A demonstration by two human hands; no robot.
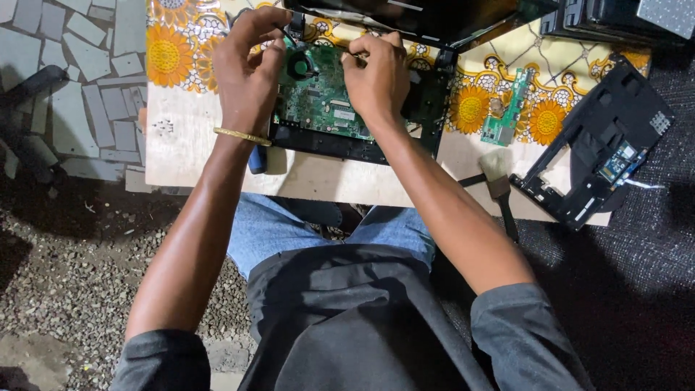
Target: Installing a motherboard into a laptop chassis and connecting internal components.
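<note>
Dark shirt (pixel 347 318) nearest; beyond it, left hand (pixel 246 72) and right hand (pixel 376 80), fingers curled, pinch at the bared green circuit board (pixel 318 98); casing (pixel 601 159) already removed.

Counter (pixel 181 137) covered by sunflower-patterned cloth (pixel 170 54). Floor: grey broken-tile mosaic (pixel 65 87) at upper left, gravel (pixel 65 275) below, dark mat (pixel 637 289) at right. Scene lit from above.

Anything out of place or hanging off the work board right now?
Yes. The black laptop cover at the right lies askew and juts past the board's corner, and the brush overhangs the front edge. Both hands rest on the green circuit board.
</note>
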